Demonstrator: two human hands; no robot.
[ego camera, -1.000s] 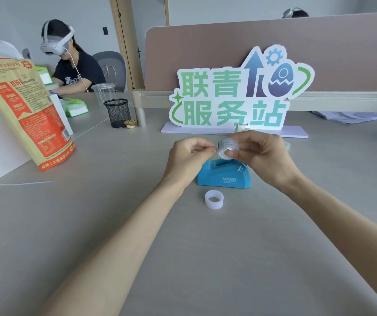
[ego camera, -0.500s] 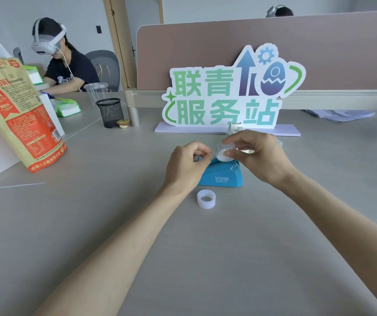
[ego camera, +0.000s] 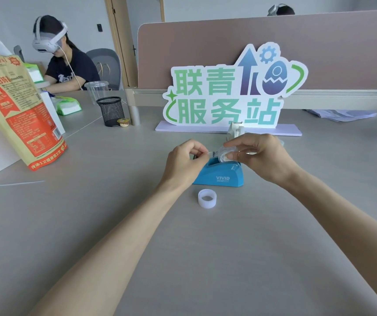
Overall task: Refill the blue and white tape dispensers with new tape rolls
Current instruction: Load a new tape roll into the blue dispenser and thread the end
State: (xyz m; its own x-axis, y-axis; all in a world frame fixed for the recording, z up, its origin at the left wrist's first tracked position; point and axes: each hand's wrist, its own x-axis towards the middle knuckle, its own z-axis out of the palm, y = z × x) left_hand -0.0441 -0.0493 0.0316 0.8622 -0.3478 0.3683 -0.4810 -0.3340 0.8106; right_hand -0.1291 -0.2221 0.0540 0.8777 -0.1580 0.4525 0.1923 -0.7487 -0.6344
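The clear tape roll (ego camera: 225, 154) is held just above the open top slot of the blue tape dispenser (ego camera: 219, 174). It sits in the right hand (ego camera: 262, 158), whose curled fingers (ego camera: 243, 142) grip it around the rim from above and from the far side. A short tape end (ego camera: 212, 153) runs leftward from the roll to the left hand (ego camera: 183, 163), where thumb and forefinger pinch it and the other fingers (ego camera: 195, 147) are tucked in. Whether the roll touches the dispenser cannot be told. The white tape dispenser (ego camera: 236, 130) stands just behind the right hand, partly hidden by it, in front of the base of the green-lettered sign (ego camera: 205, 87). A whitish tape roll (ego camera: 207, 198) lies flat on the table (ego camera: 114, 224) just in front of the blue dispenser, between the forearms. On the left, the mesh pen cup (ego camera: 111, 111) and the printed paper bag (ego camera: 18, 115) stand well apart from the hands.
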